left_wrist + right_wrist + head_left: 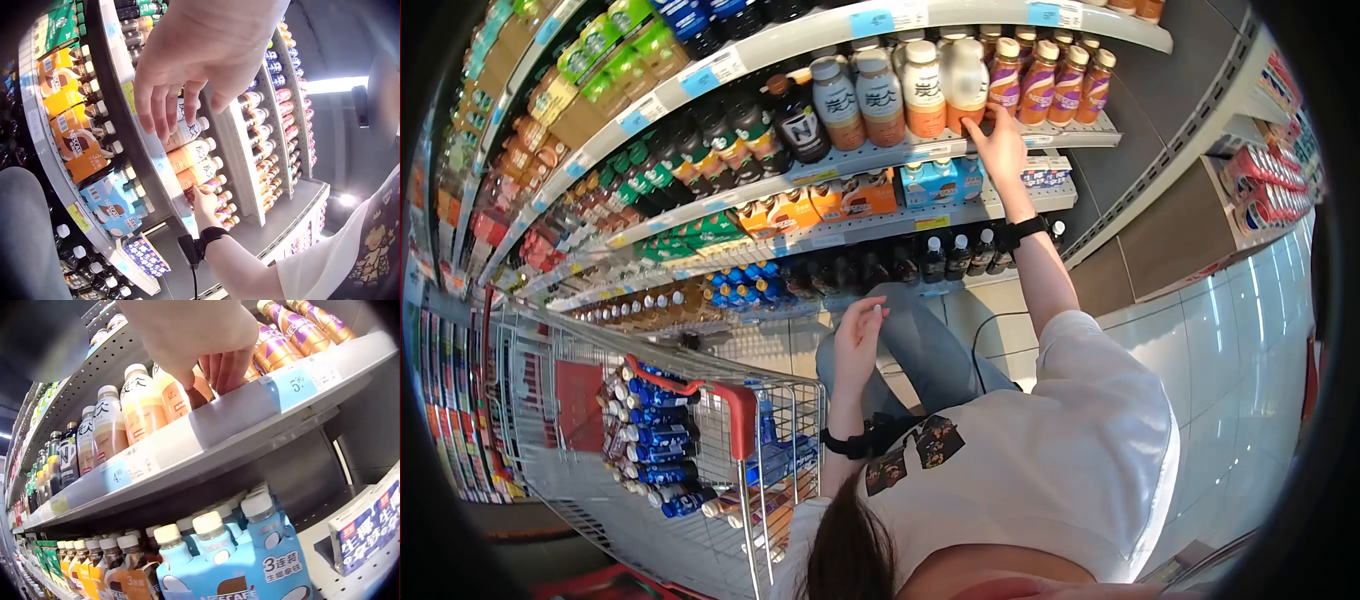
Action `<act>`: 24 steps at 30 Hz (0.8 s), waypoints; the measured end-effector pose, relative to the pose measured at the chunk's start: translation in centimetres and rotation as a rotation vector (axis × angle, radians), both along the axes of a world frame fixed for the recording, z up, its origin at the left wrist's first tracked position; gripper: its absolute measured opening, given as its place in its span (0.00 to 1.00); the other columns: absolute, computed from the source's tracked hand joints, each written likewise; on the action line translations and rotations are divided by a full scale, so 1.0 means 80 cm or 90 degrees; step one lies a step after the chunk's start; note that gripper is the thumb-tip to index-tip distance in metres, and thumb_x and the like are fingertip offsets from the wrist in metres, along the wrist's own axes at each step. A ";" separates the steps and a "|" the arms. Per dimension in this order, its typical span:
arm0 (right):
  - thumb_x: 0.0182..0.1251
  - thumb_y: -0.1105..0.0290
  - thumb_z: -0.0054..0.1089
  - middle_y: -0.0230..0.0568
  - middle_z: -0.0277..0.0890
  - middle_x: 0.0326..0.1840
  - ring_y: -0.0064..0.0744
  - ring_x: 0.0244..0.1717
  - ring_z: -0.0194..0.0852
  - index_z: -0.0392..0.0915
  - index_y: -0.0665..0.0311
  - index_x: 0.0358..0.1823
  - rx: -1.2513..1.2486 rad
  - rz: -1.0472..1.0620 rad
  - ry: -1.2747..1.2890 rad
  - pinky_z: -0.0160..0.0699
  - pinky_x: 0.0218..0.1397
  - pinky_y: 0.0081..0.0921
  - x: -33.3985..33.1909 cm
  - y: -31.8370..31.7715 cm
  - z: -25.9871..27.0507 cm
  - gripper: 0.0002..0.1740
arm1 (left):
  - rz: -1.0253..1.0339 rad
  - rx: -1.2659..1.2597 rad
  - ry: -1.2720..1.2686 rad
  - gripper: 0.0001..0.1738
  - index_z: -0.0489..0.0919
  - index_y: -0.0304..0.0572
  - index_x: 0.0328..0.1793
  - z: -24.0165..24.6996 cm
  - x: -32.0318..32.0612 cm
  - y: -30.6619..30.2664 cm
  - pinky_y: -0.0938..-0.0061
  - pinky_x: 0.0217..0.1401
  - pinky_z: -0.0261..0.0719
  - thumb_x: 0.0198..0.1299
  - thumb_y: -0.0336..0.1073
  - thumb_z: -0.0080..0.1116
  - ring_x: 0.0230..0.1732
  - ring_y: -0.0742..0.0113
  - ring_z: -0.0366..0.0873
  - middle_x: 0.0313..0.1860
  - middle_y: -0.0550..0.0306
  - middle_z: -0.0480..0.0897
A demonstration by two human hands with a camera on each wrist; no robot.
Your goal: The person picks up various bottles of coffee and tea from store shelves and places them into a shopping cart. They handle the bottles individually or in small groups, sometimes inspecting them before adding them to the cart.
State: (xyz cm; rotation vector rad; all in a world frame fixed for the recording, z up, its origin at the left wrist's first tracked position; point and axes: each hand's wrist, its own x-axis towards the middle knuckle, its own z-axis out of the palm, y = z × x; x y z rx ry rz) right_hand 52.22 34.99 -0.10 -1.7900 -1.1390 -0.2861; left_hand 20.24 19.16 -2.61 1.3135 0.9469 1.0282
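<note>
The right hand [1003, 150] is at the shelf, its thumb and fingers around the lower part of an orange-and-white bottle [966, 88], beside purple-and-orange bottles [1037, 88]. In the right wrist view, the hand [200, 347] covers part of that bottle [177, 397], its fingers bent at the shelf edge. A like bottle [923, 90] stands to its left. The left hand [860, 335] hangs over the knees with loosely bent fingers and nothing in it; in the left wrist view this hand [194, 59] appears large in front of the shelves.
A shopping cart [743, 425] at the left holds several blue-labelled bottles [662, 440]. Blue multipacks [940, 182] and orange multipacks [855, 197] stand on the shelf below, with dark bottles [958, 258] lower down. Shelf edges [1090, 140] jut out before the person; tiled floor [1230, 340] lies to the right.
</note>
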 end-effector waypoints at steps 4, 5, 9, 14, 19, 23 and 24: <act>0.51 0.50 0.65 0.47 0.75 0.38 0.47 0.39 0.75 0.72 0.64 0.45 0.003 -0.001 -0.034 0.72 0.41 0.38 0.004 0.022 -0.032 0.28 | 0.043 0.077 0.103 0.09 0.76 0.36 0.47 0.024 -0.011 -0.013 0.78 0.48 0.73 0.62 0.29 0.52 0.45 0.70 0.78 0.42 0.56 0.79; 0.52 0.50 0.65 0.50 0.75 0.39 0.51 0.40 0.74 0.71 0.66 0.46 0.051 -0.006 -0.055 0.72 0.42 0.40 0.006 0.030 -0.042 0.29 | 0.075 0.105 0.151 0.08 0.77 0.36 0.46 0.038 -0.020 -0.021 0.78 0.47 0.74 0.61 0.28 0.53 0.44 0.70 0.78 0.41 0.56 0.79; 0.57 0.51 0.61 0.57 0.74 0.48 0.52 0.48 0.73 0.71 0.70 0.52 0.021 0.063 -0.043 0.69 0.52 0.38 0.000 0.025 -0.043 0.31 | 0.222 0.256 0.205 0.09 0.78 0.37 0.43 0.098 -0.092 -0.078 0.74 0.44 0.76 0.55 0.26 0.60 0.39 0.60 0.79 0.39 0.52 0.80; 0.51 0.37 0.59 0.46 0.77 0.49 0.50 0.44 0.77 0.75 0.60 0.52 0.005 -0.055 -0.167 0.75 0.39 0.40 0.049 0.053 -0.075 0.37 | 0.461 0.320 0.291 0.04 0.79 0.32 0.35 0.162 -0.158 -0.201 0.72 0.39 0.77 0.54 0.22 0.56 0.34 0.62 0.80 0.33 0.51 0.82; 0.48 0.34 0.59 0.44 0.80 0.42 0.49 0.40 0.79 0.77 0.59 0.49 -0.053 -0.067 -0.147 0.76 0.37 0.40 0.041 0.044 -0.059 0.38 | 0.844 0.343 0.491 0.07 0.76 0.30 0.30 0.168 -0.202 -0.325 0.74 0.34 0.75 0.59 0.25 0.48 0.28 0.63 0.78 0.28 0.49 0.82; 0.51 0.39 0.61 0.47 0.81 0.42 0.48 0.41 0.79 0.78 0.67 0.47 -0.048 -0.018 -0.169 0.76 0.41 0.38 0.055 0.050 -0.064 0.36 | 1.109 0.174 0.572 0.09 0.77 0.30 0.32 0.150 -0.238 -0.394 0.82 0.22 0.56 0.62 0.27 0.48 0.20 0.82 0.61 0.29 0.57 0.82; 0.52 0.42 0.61 0.48 0.80 0.42 0.48 0.41 0.79 0.78 0.68 0.46 -0.039 0.000 -0.165 0.76 0.41 0.38 0.059 0.051 -0.066 0.35 | 1.170 0.167 0.535 0.09 0.77 0.30 0.33 0.144 -0.246 -0.400 0.83 0.21 0.53 0.63 0.27 0.48 0.20 0.84 0.58 0.30 0.57 0.82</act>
